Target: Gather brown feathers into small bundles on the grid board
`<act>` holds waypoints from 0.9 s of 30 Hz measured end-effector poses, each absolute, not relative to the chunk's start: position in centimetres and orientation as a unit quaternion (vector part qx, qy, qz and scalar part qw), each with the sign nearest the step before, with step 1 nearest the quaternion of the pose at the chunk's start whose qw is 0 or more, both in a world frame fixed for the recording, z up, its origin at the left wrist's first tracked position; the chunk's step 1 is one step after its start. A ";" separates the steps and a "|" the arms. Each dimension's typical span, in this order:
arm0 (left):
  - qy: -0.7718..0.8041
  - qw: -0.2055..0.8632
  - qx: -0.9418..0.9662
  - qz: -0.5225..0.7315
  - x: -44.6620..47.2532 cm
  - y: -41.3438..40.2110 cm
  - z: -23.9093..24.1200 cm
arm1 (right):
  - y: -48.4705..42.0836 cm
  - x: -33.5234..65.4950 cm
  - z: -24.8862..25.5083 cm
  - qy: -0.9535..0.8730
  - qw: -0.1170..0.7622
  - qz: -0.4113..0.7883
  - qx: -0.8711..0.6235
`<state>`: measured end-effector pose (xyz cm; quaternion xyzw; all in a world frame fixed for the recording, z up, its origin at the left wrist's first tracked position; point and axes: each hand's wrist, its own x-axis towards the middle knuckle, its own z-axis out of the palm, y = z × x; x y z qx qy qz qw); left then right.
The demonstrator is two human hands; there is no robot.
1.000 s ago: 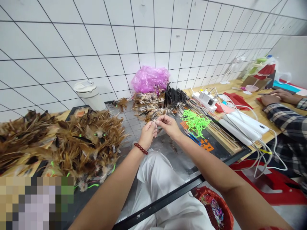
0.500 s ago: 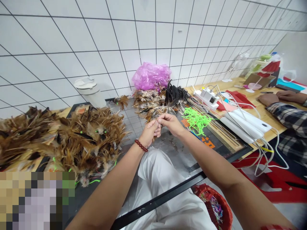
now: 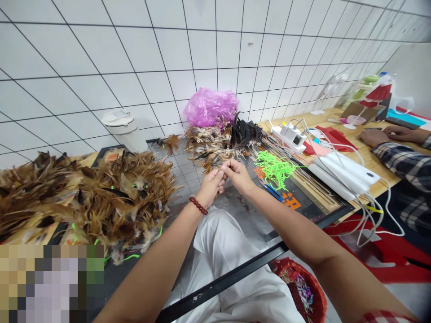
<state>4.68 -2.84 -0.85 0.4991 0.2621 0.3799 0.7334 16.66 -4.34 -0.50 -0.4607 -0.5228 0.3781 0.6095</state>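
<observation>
My left hand [image 3: 212, 185] and my right hand [image 3: 236, 174] meet at the fingertips above the dark tabletop [image 3: 232, 211]. Both are closed in a pinch; whatever sits between the fingers is too small or hidden to make out. Just beyond them lies a heap of mottled feathers [image 3: 207, 143], with black feathers [image 3: 244, 132] at its right. Bright green cords [image 3: 276, 169] lie in a tangle right of my right hand. Blue-handled snips or a similar tool [image 3: 273, 192] rest below the cords. To the left spreads a large pile of brown feathers [image 3: 124, 193].
A white lidded cup [image 3: 126, 128] and a pink plastic bag [image 3: 211, 107] stand by the tiled wall. Right are a power strip [image 3: 289, 137], white cables and a co-worker's hands [image 3: 373, 136]. A red bin [image 3: 318, 291] stands below the table's front edge [image 3: 229, 278].
My hands stay pinched together in nearly the same place. The blue-handled tool shows more clearly beside my right forearm, which has shifted slightly. The view has turned a little.
</observation>
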 end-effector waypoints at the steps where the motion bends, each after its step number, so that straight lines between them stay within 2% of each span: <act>1: 0.261 0.738 0.495 0.378 4.7 -2.8 -0.8 | -4.4 16.4 -0.5 -0.516 0.610 0.383 -0.463; 6: 0.250 0.748 0.476 0.390 4.7 -2.5 -0.8 | -4.2 17.3 0.6 -0.552 0.551 0.435 -0.450; 7: 0.251 0.746 0.470 0.399 4.7 -2.4 -0.9 | -4.1 18.3 1.0 -0.581 0.535 0.399 -0.466; 9: 0.255 0.747 0.457 0.410 4.7 -2.3 -1.0 | -4.0 21.0 2.0 -0.624 0.500 0.252 -0.546; 11: 0.257 0.752 0.447 0.412 4.7 -2.3 -1.0 | -4.1 24.1 2.8 -0.616 0.412 0.083 -0.666; 13: 0.257 0.755 0.440 0.413 4.6 -2.3 -0.9 | -4.5 26.7 3.1 -0.575 0.287 -0.012 -0.766; 16: 0.254 0.759 0.428 0.420 4.6 -2.3 -0.8 | -4.9 28.4 2.8 -0.549 0.136 -0.018 -0.825; 20: 0.251 0.763 0.419 0.422 4.5 -2.2 -0.8 | -4.7 27.8 1.8 -0.554 0.064 -0.002 -0.830; 22: 0.247 0.765 0.419 0.422 4.5 -2.1 -0.9 | -4.5 27.5 1.6 -0.563 0.062 -0.005 -0.824; 24: 0.242 0.766 0.419 0.422 4.5 -2.1 -1.0 | -4.5 27.5 1.9 -0.570 0.125 -0.027 -0.812; 27: 0.242 0.765 0.419 0.425 4.5 -2.0 -1.1 | -4.8 27.8 3.1 -0.536 0.376 -0.083 -0.752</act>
